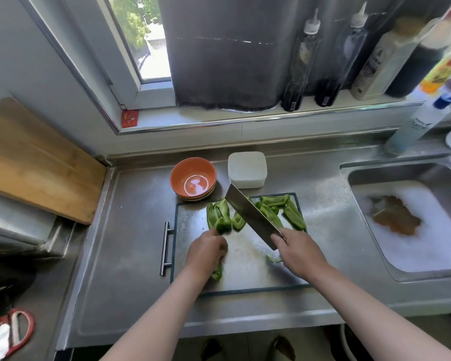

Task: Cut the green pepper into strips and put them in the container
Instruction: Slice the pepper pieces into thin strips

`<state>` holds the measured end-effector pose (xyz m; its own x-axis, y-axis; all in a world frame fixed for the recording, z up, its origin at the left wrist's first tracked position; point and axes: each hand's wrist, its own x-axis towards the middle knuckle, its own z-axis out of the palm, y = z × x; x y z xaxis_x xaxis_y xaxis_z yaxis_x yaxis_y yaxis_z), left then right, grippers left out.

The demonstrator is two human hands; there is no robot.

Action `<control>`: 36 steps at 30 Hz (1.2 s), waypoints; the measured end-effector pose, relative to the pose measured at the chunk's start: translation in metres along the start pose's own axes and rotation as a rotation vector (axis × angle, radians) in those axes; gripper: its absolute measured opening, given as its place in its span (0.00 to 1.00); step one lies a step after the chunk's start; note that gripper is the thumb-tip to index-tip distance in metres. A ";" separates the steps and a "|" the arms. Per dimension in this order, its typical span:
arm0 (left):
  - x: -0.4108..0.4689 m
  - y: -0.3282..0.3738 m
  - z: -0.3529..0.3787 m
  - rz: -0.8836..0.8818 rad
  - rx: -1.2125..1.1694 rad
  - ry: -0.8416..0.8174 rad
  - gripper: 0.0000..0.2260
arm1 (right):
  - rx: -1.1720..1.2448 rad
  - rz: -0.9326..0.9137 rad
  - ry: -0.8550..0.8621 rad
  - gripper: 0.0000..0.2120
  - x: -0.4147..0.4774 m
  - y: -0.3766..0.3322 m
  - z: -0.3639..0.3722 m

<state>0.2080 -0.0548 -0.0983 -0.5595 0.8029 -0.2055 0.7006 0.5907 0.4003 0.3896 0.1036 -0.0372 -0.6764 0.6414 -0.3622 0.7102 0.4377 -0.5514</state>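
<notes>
Two hands mid-frame: left hand (206, 252) curls around a green pepper piece (223, 226) on the cutting board (245, 267); right hand (301, 252) grips a tilted cleaver (253, 217).

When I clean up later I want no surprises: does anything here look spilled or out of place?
The sink holds white foam with a murky brown patch in the middle, which looks dirty. At the left, a wooden board lies tilted rather than flat. Nothing else stands out.
</notes>
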 end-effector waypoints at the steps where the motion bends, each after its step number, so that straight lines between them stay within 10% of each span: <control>1: 0.000 0.001 0.000 0.019 -0.028 0.016 0.05 | 0.009 0.005 0.008 0.15 0.001 0.003 -0.002; 9: 0.031 0.038 0.006 0.215 -0.141 -0.307 0.09 | 0.071 0.021 0.049 0.13 0.006 0.020 -0.011; 17: -0.005 0.023 0.028 0.193 -0.159 0.280 0.06 | 0.002 -0.029 -0.030 0.14 -0.009 0.020 -0.006; 36: -0.011 0.033 0.066 0.332 -0.063 0.338 0.07 | -0.249 -0.172 -0.065 0.10 -0.032 0.026 -0.005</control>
<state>0.2665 -0.0390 -0.1421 -0.4300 0.8702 0.2406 0.8435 0.2923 0.4506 0.4310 0.0976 -0.0362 -0.7960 0.5063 -0.3317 0.6050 0.6821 -0.4107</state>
